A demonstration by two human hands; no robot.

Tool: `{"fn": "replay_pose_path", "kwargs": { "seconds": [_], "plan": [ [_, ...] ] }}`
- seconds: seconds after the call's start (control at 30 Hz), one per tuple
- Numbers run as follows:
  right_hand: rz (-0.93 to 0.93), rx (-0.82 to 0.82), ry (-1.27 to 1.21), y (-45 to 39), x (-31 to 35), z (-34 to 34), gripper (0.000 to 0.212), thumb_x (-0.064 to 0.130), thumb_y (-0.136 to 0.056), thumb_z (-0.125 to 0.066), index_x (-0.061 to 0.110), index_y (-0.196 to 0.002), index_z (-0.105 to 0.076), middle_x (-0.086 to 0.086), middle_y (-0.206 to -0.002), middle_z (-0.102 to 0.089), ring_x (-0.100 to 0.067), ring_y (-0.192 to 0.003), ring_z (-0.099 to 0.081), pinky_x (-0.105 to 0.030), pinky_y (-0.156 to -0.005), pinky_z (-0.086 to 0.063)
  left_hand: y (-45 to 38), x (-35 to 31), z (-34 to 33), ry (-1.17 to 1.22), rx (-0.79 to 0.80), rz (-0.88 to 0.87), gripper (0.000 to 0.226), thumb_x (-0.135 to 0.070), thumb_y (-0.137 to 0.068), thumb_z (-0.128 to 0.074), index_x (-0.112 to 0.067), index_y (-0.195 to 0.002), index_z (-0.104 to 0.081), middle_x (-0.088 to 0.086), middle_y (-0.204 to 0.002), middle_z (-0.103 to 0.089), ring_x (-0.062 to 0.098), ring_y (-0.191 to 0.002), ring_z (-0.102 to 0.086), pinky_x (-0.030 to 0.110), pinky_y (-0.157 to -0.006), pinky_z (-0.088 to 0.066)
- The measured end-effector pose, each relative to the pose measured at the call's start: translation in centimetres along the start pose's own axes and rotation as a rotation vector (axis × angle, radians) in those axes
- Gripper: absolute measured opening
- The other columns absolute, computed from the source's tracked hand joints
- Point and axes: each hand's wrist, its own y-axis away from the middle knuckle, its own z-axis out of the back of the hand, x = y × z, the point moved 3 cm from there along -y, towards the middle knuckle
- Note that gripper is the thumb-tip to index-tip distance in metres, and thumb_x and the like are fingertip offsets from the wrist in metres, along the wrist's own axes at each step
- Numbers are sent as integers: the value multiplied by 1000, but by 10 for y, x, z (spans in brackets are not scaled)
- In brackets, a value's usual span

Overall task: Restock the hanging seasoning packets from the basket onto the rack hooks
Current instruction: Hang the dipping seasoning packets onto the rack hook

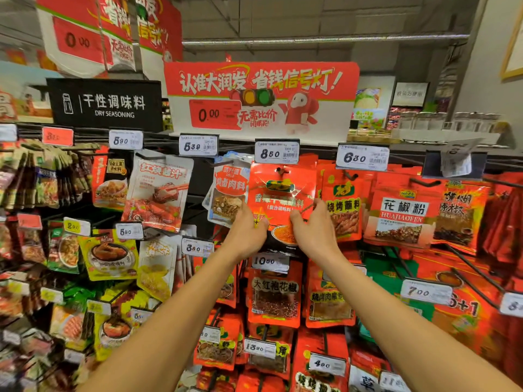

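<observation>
A red seasoning packet (280,193) hangs at the hook (281,170) under the 8.50 price tag (276,151), in the top row of the rack. Both my hands hold it by its lower part. My left hand (249,230) grips its lower left edge, thumb on the front. My right hand (314,224) grips its lower right edge. The packet's hang hole sits on the hook tip. More red packets of the same kind hang behind it. The basket is out of view.
Neighbouring hooks carry a white-blue packet (226,193) on the left and red barbecue packets (342,205) on the right. Bare black hooks (469,267) jut out at the lower right. A red promo sign (260,97) stands on top of the rack.
</observation>
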Motion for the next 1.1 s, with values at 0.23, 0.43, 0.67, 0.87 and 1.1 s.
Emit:
{"fn": "replay_pose_path", "kwargs": {
  "seconds": [0.23,0.43,0.67,0.87,1.1],
  "plan": [
    [-97,225,11,-1,-7,-20,84,41,-107,-40,1,-157,13,-19,-168,1,-32,-155,-9,-41,-123,-15,-6,6,-21,-43,171,79,101,-44,-104,-48,-5,-150,33,10,-160,36,22,-151,28,38,-123,8],
    [-89,384,95,-20,-17,-34,83,44,-108,-30,-9,-153,15,-27,-165,12,-35,-155,2,-41,-125,-11,-28,22,-17,-84,222,24,98,-43,-105,-45,-4,-151,31,12,-161,35,24,-150,30,40,-124,11],
    [-110,466,151,-41,-16,-49,66,33,-110,-28,-13,-151,-4,-37,-161,7,-45,-153,-4,-43,-121,-20,-50,31,-11,-91,217,9,96,-42,-105,-47,-4,-154,27,13,-165,27,25,-153,23,41,-126,7],
    [-163,464,185,-32,-16,-47,84,45,-108,-26,-11,-151,18,-29,-162,22,-35,-155,8,-39,-123,-9,-32,27,-10,-102,124,-20,101,-42,-103,-50,-8,-153,30,13,-166,24,28,-154,19,48,-126,2],
    [-159,450,312,-21,-22,-21,96,68,-100,-25,0,-157,13,-33,-156,-32,-46,-141,-39,-46,-111,-35,-12,20,-16,-70,101,-10,104,-44,-102,-52,-12,-152,32,8,-165,29,23,-152,26,44,-125,8]
  ]
}}
